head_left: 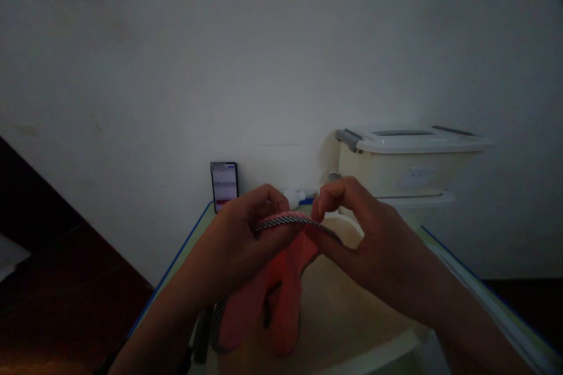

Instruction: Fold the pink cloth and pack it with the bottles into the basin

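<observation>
A pink glove (281, 281) with a black-and-white checked cuff (285, 221) hangs fingers down between my two hands. My left hand (237, 240) is closed and pinches the cuff's left end between thumb and fingers. My right hand (356, 228) is closed too and pinches the cuff's right end. Both hands are held above a table (343, 316) with a pale top and blue edge. The scene is dim.
A phone (224, 184) with a lit screen leans against the white wall at the table's back. To the right stand two stacked cream storage boxes (409, 167) with white lids. A dark floor lies left of the table.
</observation>
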`<state>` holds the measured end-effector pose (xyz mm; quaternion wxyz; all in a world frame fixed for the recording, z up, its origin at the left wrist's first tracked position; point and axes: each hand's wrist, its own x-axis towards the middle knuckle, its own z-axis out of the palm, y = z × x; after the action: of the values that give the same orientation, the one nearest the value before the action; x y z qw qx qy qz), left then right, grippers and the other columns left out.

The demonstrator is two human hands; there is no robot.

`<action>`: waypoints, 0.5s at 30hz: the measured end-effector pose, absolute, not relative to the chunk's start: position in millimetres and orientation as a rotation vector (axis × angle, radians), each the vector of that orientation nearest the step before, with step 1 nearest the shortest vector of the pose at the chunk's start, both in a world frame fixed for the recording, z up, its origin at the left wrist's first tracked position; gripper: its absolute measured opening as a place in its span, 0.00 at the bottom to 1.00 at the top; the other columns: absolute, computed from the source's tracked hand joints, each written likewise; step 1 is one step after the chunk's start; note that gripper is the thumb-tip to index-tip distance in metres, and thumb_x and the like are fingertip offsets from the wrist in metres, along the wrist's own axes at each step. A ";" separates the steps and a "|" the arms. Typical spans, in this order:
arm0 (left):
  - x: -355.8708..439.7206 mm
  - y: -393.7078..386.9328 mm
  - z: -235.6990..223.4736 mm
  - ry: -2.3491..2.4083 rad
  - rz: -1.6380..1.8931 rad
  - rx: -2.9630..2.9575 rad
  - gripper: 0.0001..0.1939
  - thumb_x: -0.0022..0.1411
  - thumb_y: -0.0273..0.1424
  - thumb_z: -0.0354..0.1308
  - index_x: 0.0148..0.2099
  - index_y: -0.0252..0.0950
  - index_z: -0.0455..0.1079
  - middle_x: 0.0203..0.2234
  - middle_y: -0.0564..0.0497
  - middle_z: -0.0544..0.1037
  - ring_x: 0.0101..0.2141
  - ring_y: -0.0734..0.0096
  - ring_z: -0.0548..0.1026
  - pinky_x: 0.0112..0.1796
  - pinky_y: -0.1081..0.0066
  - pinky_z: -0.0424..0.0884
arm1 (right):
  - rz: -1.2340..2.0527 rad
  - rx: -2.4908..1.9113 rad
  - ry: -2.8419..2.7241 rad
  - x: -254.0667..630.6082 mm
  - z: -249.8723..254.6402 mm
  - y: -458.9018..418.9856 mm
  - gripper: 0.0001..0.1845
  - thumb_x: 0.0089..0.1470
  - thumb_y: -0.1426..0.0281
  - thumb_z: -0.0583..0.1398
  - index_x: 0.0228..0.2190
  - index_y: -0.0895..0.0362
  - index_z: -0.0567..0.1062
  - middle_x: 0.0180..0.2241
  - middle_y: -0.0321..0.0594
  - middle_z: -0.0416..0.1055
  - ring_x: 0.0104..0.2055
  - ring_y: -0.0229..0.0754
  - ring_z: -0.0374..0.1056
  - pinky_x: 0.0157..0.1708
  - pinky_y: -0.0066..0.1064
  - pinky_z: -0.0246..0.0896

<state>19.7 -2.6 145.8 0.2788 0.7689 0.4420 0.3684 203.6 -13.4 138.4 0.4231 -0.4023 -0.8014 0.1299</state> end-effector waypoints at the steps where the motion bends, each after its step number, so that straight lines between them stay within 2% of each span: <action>1: 18.2 -2.8 145.7 1.163 0.984 2.059 0.09 0.57 0.36 0.57 0.31 0.37 0.64 0.20 0.59 0.63 0.21 0.79 0.61 0.21 0.80 0.57 | 0.357 -0.997 -1.986 207.0 140.0 -10.1 0.07 0.51 0.74 0.59 0.33 0.53 0.66 0.31 0.31 0.68 0.34 0.34 0.66 0.35 0.26 0.61; 3: 13.0 -0.6 145.5 1.145 1.003 2.019 0.10 0.55 0.37 0.59 0.36 0.38 0.65 0.22 0.58 0.66 0.22 0.79 0.64 0.22 0.80 0.60 | 0.445 -0.953 -1.913 217.4 143.8 -3.5 0.03 0.53 0.72 0.59 0.31 0.53 0.69 0.29 0.31 0.68 0.32 0.33 0.66 0.33 0.25 0.60; 5: 5.1 4.5 145.6 1.155 1.041 1.975 0.12 0.53 0.37 0.61 0.39 0.39 0.66 0.25 0.57 0.70 0.24 0.78 0.67 0.23 0.80 0.62 | 0.502 -0.927 -1.747 229.7 147.2 2.0 0.03 0.52 0.67 0.60 0.32 0.52 0.71 0.28 0.31 0.69 0.29 0.33 0.65 0.27 0.24 0.60; 10: -16.3 19.8 149.6 1.308 1.106 1.964 0.09 0.51 0.37 0.63 0.34 0.38 0.72 0.22 0.57 0.73 0.23 0.78 0.67 0.22 0.81 0.61 | 0.461 -0.979 -1.389 250.3 151.9 8.3 0.06 0.50 0.62 0.62 0.29 0.52 0.73 0.23 0.30 0.66 0.22 0.31 0.59 0.17 0.21 0.52; 15: -24.0 25.5 152.6 1.321 1.268 1.888 0.08 0.53 0.36 0.62 0.33 0.37 0.76 0.24 0.55 0.76 0.26 0.75 0.69 0.27 0.80 0.64 | 0.375 -1.119 -1.384 251.7 152.2 13.4 0.09 0.52 0.60 0.59 0.28 0.53 0.72 0.17 0.29 0.59 0.17 0.30 0.52 0.12 0.21 0.44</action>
<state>-24.0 25.5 152.6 0.2530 0.6945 0.4858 0.4665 251.7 13.4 152.2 0.6143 -0.4856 -0.6003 0.1627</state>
